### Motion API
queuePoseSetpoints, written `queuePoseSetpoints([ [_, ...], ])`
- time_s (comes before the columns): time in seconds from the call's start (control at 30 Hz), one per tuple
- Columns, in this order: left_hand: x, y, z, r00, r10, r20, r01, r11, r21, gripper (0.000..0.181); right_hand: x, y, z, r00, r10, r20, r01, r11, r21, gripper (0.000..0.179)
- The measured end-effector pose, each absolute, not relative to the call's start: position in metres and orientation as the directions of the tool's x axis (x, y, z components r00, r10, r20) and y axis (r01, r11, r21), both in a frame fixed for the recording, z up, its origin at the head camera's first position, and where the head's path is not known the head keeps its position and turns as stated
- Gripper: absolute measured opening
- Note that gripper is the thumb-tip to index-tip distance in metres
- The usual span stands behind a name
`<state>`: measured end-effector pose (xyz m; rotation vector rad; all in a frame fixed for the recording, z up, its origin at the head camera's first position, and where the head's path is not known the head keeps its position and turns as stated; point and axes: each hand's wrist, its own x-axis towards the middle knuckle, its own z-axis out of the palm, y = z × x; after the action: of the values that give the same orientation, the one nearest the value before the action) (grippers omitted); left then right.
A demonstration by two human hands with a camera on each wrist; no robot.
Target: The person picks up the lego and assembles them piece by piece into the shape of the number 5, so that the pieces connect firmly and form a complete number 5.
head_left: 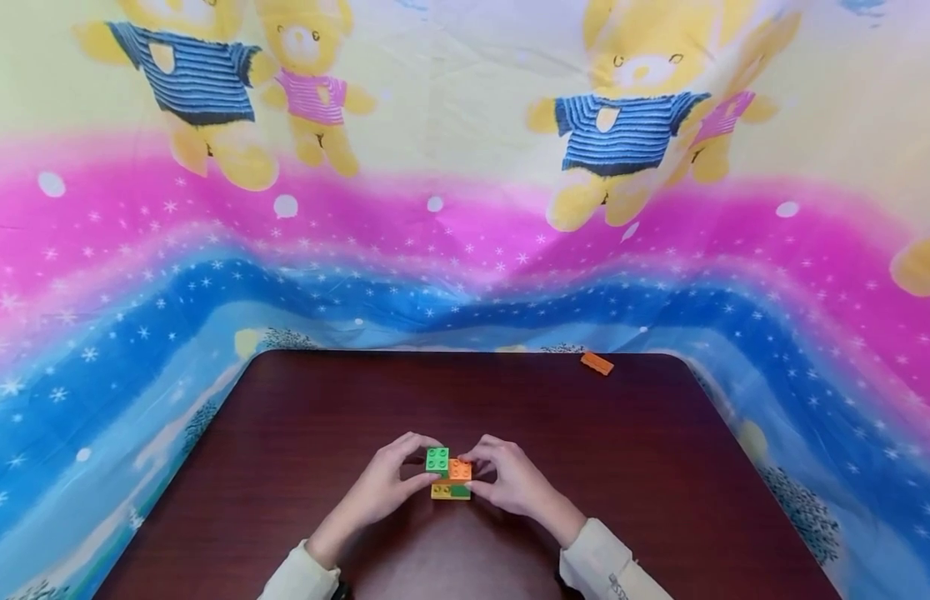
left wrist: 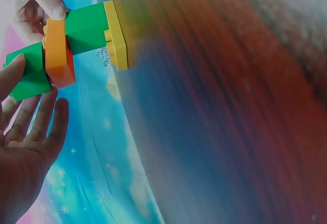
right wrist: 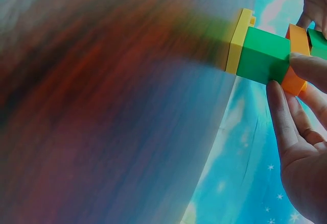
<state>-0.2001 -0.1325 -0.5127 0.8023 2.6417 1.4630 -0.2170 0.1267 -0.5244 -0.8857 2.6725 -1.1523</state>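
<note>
A small stack of toy building bricks stands on the table in front of me. At its bottom lies a flat yellow brick (head_left: 441,492), with a lower green block (right wrist: 263,55) on one half. Across that block sits a flat orange brick (head_left: 460,469), and on the orange brick's left part is an upper green block (head_left: 437,459). My left hand (head_left: 390,475) pinches the upper green block between thumb and fingers. On the other side, my right hand (head_left: 513,479) pinches the orange brick, its fingertips also touching the lower green block in the right wrist view.
Another orange brick (head_left: 597,363) lies by itself near the far edge of the dark brown table (head_left: 322,400), right of centre. Behind and around the table hangs a cloth (head_left: 435,233) printed with bears and snowflakes.
</note>
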Motion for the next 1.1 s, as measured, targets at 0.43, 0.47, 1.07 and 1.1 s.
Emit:
queuePoseSetpoints([
  [0.43,-0.2001,-0.1284,-0.5143,-0.874,0.435,0.217,0.408,0.414,0.814,0.034,-0.2167,0.1275,-0.5230,-0.830,-0.544,0.125,-0.468,0.557,-0.686,0.039],
  [0.47,-0.2003,-0.1284,-0.5147,-0.875,0.435,0.214,0.406,0.414,0.815,0.034,-0.2169,0.1276,-0.5230,-0.830,-0.543,0.127,-0.470,0.557,-0.685,0.039],
  [1.07,-0.2012,-0.1264,-0.5211,-0.892,0.398,0.214,0.383,0.411,0.827,0.034,-0.2159,0.1275,-0.5221,-0.833,-0.541,0.115,-0.456,0.555,-0.696,0.038],
  [1.1,-0.2014,-0.1263,-0.5211,-0.892,0.399,0.213,0.381,0.410,0.829,0.034,-0.2162,0.1277,-0.5223,-0.833,-0.541,0.116,-0.457,0.556,-0.694,0.038],
])
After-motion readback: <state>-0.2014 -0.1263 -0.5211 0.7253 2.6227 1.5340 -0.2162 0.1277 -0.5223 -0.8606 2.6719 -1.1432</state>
